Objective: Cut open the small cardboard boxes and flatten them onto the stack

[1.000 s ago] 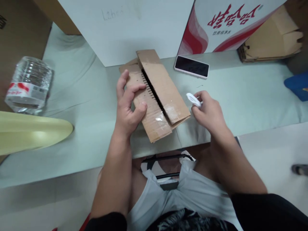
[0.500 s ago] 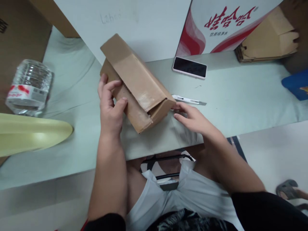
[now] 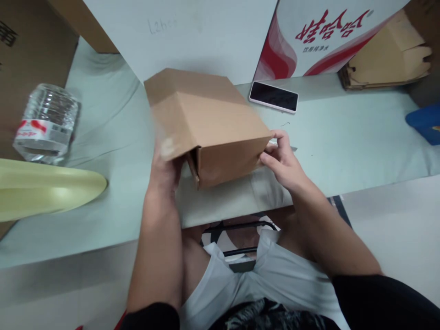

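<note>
Left hand: at the near left end of the cardboard box, under its raised flap; fingers hidden by the flap, so cannot tell how wide they stand or whether they grip. Right hand: thumb and fingers narrowly spaced, holding the box at its right corner. Box tilted, between the two hands, over the near middle of the table; a dark gap shows beside the flap. Cutter lies just beyond the right hand, mostly hidden by hand and box, blade tip showing. Phone on the table, screen up, beyond the right hand, near the red-and-white carton. Farther right, flattened cardboard and a blue object. Far left, a clear bottle on its side; nearer, a yellow-green curved object.
</note>
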Tool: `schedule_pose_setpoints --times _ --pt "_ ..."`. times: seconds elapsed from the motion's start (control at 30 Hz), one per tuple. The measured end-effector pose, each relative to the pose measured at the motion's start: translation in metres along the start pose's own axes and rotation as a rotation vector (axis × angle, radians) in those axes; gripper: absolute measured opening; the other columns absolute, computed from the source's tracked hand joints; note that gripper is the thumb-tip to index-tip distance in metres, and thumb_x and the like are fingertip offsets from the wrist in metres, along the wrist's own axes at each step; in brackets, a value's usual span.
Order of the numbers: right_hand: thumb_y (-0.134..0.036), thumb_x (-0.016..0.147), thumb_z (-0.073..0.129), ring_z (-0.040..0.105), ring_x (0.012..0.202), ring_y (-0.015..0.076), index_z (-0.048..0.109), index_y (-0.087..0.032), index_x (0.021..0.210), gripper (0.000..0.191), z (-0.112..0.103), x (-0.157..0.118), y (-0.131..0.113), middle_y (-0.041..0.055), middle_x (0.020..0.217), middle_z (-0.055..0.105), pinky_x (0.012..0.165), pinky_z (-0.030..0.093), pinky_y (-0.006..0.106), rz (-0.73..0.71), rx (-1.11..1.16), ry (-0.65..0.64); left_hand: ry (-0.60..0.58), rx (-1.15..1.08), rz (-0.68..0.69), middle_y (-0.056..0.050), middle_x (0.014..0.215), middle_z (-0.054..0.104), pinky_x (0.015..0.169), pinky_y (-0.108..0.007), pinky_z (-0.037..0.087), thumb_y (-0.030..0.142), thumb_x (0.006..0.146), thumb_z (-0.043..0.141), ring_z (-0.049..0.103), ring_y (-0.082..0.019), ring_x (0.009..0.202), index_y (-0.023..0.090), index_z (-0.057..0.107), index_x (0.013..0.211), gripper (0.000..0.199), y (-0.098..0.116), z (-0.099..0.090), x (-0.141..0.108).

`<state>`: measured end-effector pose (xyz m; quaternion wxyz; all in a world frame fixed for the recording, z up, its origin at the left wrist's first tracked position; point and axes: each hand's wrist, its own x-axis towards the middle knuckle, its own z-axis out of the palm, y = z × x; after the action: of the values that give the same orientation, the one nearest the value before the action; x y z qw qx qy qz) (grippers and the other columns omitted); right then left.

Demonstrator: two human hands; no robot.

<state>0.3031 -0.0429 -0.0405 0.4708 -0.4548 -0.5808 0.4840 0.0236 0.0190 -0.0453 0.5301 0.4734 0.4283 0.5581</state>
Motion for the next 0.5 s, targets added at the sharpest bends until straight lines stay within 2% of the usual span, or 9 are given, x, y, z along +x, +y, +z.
schedule_pose_setpoints --times 0.1,0.23,0.37,0.5 --pt "-0.064 0.088 0.071 0.066 0.075 0.0140 0.030 -0.034 0.114 0.057 0.004 -0.001 -0.001 -0.0074 0.087 0.059 0.068 0.056 0.029 0.020 0.030 -0.041 -0.057 -0.047 -0.073 -0.008 0.095 0.076 0.105 -0.051 0.060 0.087 0.061 0.076 0.068 -0.037 0.125 0.031 0.067 0.079 0.059 0.000 0.001 0.001" --pt "-0.069 0.086 0.071 0.066 0.071 0.0139 0.027 -0.035 0.116 0.063 0.007 -0.001 0.002 -0.0079 0.087 0.059 0.063 0.054 0.028 -0.006 0.026 0.018 -0.080 -0.054 -0.124 -0.007 0.094 0.077 0.104 -0.052 0.062 0.083 0.051 0.085 0.072 -0.038 0.118 0.030 0.069 0.075 0.060 0.000 -0.001 -0.007" --pt "-0.070 0.083 0.074 0.061 0.066 0.0124 0.028 -0.037 0.120 0.068 0.005 -0.002 0.005 -0.0085 0.087 0.059 0.061 0.052 0.027 -0.003 0.013 0.121 -0.183 -0.009 -0.171 -0.007 0.102 0.079 0.103 -0.049 0.062 0.064 0.045 0.097 0.072 -0.038 0.120 0.027 0.076 0.086 0.059 0.007 -0.006 -0.017" --pt "-0.063 0.080 0.083 0.063 0.078 0.0143 0.032 -0.038 0.122 0.070 0.001 -0.003 0.007 -0.0067 0.089 0.058 0.064 0.052 0.026 -0.027 0.032 0.256 -0.216 0.109 -0.127 -0.010 0.113 0.079 0.102 -0.048 0.062 0.057 0.054 0.097 0.073 -0.038 0.118 0.023 0.079 0.108 0.066 0.016 -0.007 -0.021"
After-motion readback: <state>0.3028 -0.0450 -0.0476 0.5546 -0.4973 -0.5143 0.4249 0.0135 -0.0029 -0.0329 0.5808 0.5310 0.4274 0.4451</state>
